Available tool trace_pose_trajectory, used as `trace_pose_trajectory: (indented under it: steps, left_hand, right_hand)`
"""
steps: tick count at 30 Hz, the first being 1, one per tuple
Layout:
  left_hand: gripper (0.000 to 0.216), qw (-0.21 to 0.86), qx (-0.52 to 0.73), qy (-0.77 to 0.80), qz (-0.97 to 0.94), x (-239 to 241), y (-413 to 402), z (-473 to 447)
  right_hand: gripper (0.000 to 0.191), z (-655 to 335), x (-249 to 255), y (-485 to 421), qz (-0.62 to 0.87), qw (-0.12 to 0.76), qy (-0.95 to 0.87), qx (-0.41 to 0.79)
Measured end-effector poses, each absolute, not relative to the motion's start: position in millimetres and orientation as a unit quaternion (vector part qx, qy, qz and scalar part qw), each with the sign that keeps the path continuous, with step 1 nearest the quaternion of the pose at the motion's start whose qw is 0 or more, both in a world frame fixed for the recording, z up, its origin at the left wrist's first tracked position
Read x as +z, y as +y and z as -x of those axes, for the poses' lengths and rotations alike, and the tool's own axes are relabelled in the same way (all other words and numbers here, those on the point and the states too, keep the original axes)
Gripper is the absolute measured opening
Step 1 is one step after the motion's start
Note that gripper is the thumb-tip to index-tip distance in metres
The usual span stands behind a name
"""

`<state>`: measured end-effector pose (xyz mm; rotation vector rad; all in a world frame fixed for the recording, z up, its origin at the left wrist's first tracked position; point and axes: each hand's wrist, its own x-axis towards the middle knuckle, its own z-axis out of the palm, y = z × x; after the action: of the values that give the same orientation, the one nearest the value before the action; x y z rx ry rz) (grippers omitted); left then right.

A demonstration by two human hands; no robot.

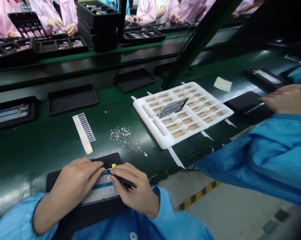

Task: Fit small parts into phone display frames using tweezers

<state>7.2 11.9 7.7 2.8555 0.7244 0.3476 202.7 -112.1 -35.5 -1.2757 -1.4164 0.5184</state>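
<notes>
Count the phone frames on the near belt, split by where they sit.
In black trays: 3 (left-end frame, right-end frame, frame under the left hand)
On the white foam tray: 1 (tilted frame)
Total: 4

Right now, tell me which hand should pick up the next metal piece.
Probably the right hand: it holds the tweezers and sits nearer the metal pieces, while the left hand is at the phone frame.

Silver phone frame (98,190) — blue-striped, flat on black tray (65,178)
</notes>
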Motion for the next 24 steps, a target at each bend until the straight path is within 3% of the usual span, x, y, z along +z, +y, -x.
trace_pose_trajectory:
  steps: [5, 14, 19, 24]
  left_hand:
    - [0.033, 0.016, 0.062, 0.340, -0.938, 7, 67, -21]
    - [0.037, -0.081, 0.005, 0.290, -0.953, -7, 69, -27]
    - [0.032, -0.105, 0.020, 0.238, -0.965, -4, 64, -17]
    - [0.018, -0.102, 0.109, 0.178, -0.973, 12, 35, -8]
  right_hand:
    - [0.015, -211, -24, -113, 0.555, 0.598, -0.523, 0.248]
    - [0.014, -227, -27, -124, 0.572, 0.610, -0.506, 0.212]
    - [0.014, -236, -26, -129, 0.571, 0.610, -0.514, 0.195]
    - [0.027, -236, -16, -132, 0.542, 0.578, -0.585, 0.173]
